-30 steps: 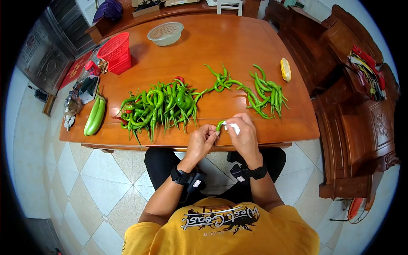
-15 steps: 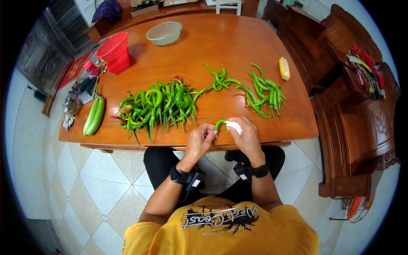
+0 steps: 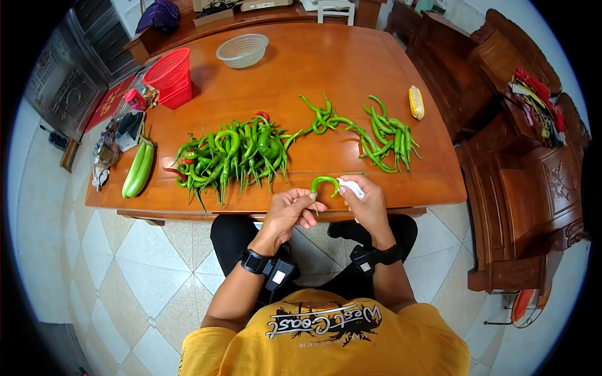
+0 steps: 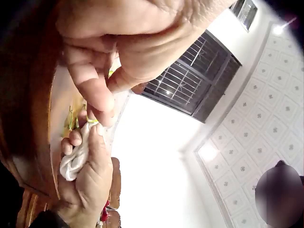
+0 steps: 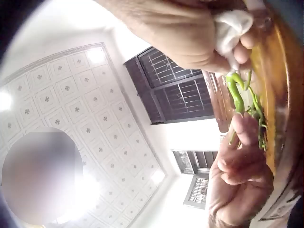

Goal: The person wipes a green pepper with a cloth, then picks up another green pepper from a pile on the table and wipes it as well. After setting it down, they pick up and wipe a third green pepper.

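A curved green pepper [image 3: 324,180] is held between the two hands above the table's front edge. The left hand [image 3: 285,216] pinches its stem end between thumb and finger, the other fingers loosely bent. At the pepper's other end, the right hand [image 3: 368,210] grips it with a white cloth [image 3: 353,188] bunched in the fingers. The right wrist view shows the pepper [image 5: 235,94] stretching from the cloth [image 5: 232,29] to the left fingertips. A large heap of green peppers [image 3: 235,153] lies left of the hands; a smaller group [image 3: 392,138] lies beyond the right hand.
Several peppers [image 3: 322,119] lie between the heap and the smaller group. Eggplants [image 3: 139,169] are at the left, with red baskets [image 3: 169,72] behind them. A pale colander [image 3: 242,51] stands at the back. Corn [image 3: 416,103] lies near the table's right edge.
The left hand has shifted slightly left and turned, its fingers spreading more. More of the curved pepper shows between the hands, and the right hand with the cloth has moved a little right.
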`<act>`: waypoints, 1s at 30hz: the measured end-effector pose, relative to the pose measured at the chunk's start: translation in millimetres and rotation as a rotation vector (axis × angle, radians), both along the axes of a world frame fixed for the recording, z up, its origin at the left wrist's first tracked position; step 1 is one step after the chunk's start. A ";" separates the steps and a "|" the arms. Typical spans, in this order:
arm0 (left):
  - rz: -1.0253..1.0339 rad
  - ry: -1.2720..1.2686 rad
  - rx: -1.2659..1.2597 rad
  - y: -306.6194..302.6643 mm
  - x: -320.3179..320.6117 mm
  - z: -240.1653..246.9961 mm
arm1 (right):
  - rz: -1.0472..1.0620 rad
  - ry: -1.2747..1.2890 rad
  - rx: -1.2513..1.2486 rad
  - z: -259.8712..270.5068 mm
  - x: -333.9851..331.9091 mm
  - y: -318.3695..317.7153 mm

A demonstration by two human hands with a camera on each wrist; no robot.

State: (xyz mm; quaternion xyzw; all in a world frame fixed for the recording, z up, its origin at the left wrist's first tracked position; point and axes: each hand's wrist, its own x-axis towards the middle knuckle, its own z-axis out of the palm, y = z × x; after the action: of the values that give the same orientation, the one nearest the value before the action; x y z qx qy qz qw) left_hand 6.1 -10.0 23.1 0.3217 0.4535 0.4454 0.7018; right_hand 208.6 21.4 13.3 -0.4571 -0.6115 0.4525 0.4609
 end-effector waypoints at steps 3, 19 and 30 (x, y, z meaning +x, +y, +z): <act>-0.026 -0.035 -0.026 -3.4 -3.4 4.6 | 0.034 0.029 -0.085 3.8 -1.4 -3.3; -0.040 -0.039 0.005 -26.5 1.9 10.3 | 0.087 0.132 -0.243 10.6 2.0 -22.8; -0.094 0.004 0.083 -43.3 10.9 23.9 | 0.083 0.148 -0.208 4.6 -3.0 -30.1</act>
State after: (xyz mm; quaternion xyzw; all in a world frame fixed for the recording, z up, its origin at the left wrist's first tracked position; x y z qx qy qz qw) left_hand 17.1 -53.3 46.9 0.3724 0.4205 0.4296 0.7071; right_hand 205.5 -8.6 18.0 -0.4419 -0.5440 0.5646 0.4358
